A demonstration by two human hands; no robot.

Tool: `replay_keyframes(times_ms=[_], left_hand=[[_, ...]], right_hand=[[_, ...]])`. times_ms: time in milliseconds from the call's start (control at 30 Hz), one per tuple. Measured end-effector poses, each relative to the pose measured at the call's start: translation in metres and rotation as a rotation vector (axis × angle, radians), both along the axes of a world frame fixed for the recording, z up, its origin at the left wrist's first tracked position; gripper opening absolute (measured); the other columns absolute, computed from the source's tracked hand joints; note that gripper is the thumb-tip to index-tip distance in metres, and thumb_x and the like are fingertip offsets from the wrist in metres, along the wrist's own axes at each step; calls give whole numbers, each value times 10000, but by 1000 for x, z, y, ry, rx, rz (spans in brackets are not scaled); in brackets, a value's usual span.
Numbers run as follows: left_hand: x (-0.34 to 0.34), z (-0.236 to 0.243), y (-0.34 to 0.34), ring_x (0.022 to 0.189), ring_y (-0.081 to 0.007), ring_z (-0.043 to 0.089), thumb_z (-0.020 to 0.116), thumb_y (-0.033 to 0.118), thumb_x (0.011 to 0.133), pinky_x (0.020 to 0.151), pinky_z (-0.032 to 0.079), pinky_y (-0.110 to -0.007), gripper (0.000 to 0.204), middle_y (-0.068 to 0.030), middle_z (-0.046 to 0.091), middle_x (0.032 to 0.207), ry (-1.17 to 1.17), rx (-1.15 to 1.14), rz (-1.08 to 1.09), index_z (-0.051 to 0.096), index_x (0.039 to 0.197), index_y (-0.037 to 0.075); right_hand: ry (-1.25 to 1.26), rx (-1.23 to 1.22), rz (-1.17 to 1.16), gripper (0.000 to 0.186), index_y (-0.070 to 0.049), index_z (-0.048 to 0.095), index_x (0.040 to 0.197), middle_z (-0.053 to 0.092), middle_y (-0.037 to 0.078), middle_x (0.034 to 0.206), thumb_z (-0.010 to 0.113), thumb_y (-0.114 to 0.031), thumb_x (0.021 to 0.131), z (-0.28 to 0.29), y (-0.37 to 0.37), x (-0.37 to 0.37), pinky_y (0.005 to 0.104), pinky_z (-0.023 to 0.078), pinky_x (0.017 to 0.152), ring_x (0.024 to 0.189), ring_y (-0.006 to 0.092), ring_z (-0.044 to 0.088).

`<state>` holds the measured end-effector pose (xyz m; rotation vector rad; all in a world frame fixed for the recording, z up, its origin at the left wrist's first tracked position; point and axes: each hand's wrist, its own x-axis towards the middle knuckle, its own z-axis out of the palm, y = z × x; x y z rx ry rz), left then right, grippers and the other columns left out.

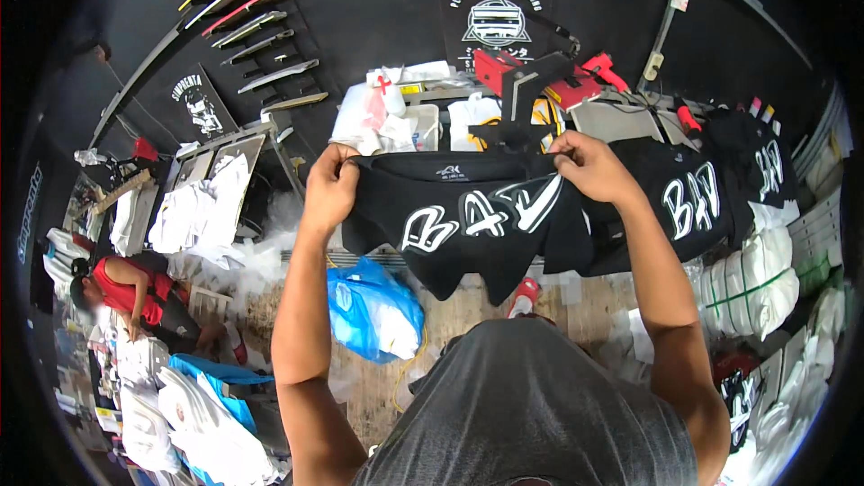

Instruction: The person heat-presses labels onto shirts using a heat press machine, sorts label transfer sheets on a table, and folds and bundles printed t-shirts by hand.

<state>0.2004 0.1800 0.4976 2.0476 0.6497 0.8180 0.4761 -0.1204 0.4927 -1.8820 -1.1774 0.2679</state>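
Observation:
A black T-shirt (486, 256) with large white lettering across its chest hangs stretched between my two raised hands. My left hand (331, 182) pinches it at one shoulder, thumb and fingers closed on the cloth. At the other shoulder my right hand (579, 162) grips the fabric in the same way. The neckline runs almost straight between the hands, and the lower part of the shirt droops in folds. Right of it, more black shirts with the same white print (691, 202) lie on the bench, partly behind my right forearm.
A red-and-black machine (517, 81) and a red heat gun (605, 70) stand on the bench behind. A blue plastic bag (373, 306) sits on the wooden floor. Bundled white garments (745, 283) are stacked right. A person in a red top (135, 283) is at the far left.

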Motion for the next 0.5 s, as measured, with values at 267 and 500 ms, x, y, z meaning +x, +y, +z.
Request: replay_keyframes(times_ms=[267, 500], left_hand=[[-4, 128, 8, 835, -49, 536, 613, 72, 913, 761, 438, -218, 186, 13, 611, 879, -167, 291, -266, 649, 1069, -22], [22, 233, 8, 767, -32, 515, 693, 203, 935, 707, 418, -198, 233, 53, 618, 835, -333, 462, -139, 687, 1029, -10]], right_hand=[[-486, 355, 98, 166, -9, 681, 992, 633, 3, 825, 657, -169, 957, 142, -6, 16, 261, 470, 779, 814, 91, 563], [-576, 469, 19, 214, -22, 652, 1044, 659, 8, 921, 580, -220, 1012, 237, -2, 23, 250, 444, 865, 918, 91, 577]])
